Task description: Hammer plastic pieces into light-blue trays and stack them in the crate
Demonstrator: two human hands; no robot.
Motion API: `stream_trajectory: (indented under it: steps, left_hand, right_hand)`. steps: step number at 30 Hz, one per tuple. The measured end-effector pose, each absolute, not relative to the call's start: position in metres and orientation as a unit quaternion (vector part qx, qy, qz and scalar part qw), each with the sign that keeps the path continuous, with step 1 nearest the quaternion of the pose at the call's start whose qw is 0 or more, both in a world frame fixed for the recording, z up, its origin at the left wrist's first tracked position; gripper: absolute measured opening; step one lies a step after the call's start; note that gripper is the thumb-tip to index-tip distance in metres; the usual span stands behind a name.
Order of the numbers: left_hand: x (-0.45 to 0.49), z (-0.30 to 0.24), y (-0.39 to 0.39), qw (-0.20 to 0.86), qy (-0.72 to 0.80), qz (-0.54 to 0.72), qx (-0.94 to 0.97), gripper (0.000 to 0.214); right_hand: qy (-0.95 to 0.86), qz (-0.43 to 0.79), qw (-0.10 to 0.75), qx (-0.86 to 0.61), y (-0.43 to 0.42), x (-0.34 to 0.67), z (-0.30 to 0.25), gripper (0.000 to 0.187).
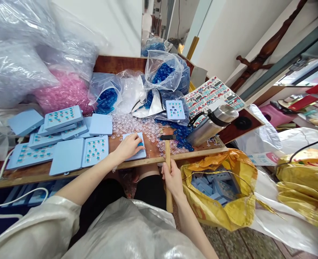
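Note:
My right hand [173,177] is wrapped round the wooden handle of a hammer [167,153], just off the front edge of the bench. The hammer's black head lies level with the clear and blue plastic pieces. My left hand [128,146] rests over a light blue plastic panel [137,155] at the bench edge, its fingertips closed at a small dark blue plastic piece [141,144]. The hand covers much of the panel. To its left, another light blue panel [95,151] carries rows of small teal and clear parts.
Light blue cases [63,117] are piled at the left. Small clear rings [132,126] and dark blue pieces [182,135] are scattered behind my hands. A steel flask [212,124] leans at the right beside a sticker sheet [215,97]. Below stands a yellow sack [242,180] of panels.

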State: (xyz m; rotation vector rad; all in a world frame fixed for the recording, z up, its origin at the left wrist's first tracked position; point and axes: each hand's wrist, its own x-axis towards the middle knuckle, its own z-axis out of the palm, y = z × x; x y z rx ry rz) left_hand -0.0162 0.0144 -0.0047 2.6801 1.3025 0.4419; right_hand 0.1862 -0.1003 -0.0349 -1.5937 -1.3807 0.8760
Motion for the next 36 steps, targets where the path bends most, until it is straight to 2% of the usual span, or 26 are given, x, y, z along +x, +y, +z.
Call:
stream_trajectory:
  steps: [4, 9, 16, 19, 22, 24, 28, 31, 34, 36]
  left_hand:
    - [-0.025, -0.009, 0.012, 0.084, 0.435, 0.173, 0.879, 0.026]
    - [-0.024, -0.010, 0.011, 0.099, 0.456, 0.193, 0.863, 0.019]
    - [-0.022, -0.009, 0.010, 0.116, 0.455, 0.203, 0.859, 0.021]
    - [-0.039, -0.005, 0.040, 0.136, 0.465, 0.236, 0.842, 0.024]
    - [-0.075, 0.002, 0.093, 0.051, 0.558, 0.270, 0.783, 0.024]
    - [-0.100, 0.004, 0.130, -0.006, 0.633, 0.224, 0.741, 0.029]
    - [-0.131, 0.002, 0.176, -0.001, 0.676, 0.108, 0.729, 0.028]
    - [-0.132, 0.004, 0.180, -0.007, 0.664, 0.115, 0.739, 0.029]
    - [-0.120, 0.010, 0.152, -0.019, 0.623, 0.197, 0.757, 0.030]
    - [-0.106, 0.013, 0.116, 0.014, 0.556, 0.253, 0.792, 0.028]
  right_hand:
    - [-0.607, 0.316, 0.358, -0.635, -0.103, 0.181, -0.031, 0.035]
    - [-0.702, 0.248, 0.257, -0.616, -0.098, 0.169, -0.021, 0.037]
    - [-0.702, 0.226, 0.192, -0.647, -0.097, 0.165, -0.016, 0.041]
    - [-0.703, 0.242, 0.243, -0.623, -0.093, 0.172, -0.024, 0.040]
    - [-0.686, 0.245, 0.289, -0.621, -0.085, 0.175, -0.033, 0.041]
    - [-0.678, 0.246, 0.312, -0.618, -0.079, 0.175, -0.038, 0.040]
    - [-0.661, 0.258, 0.342, -0.616, -0.073, 0.172, -0.045, 0.038]
    - [-0.645, 0.274, 0.344, -0.625, -0.075, 0.171, -0.045, 0.039]
    - [-0.627, 0.290, 0.337, -0.640, -0.078, 0.172, -0.044, 0.040]
    - [-0.618, 0.304, 0.331, -0.645, -0.080, 0.174, -0.043, 0.040]
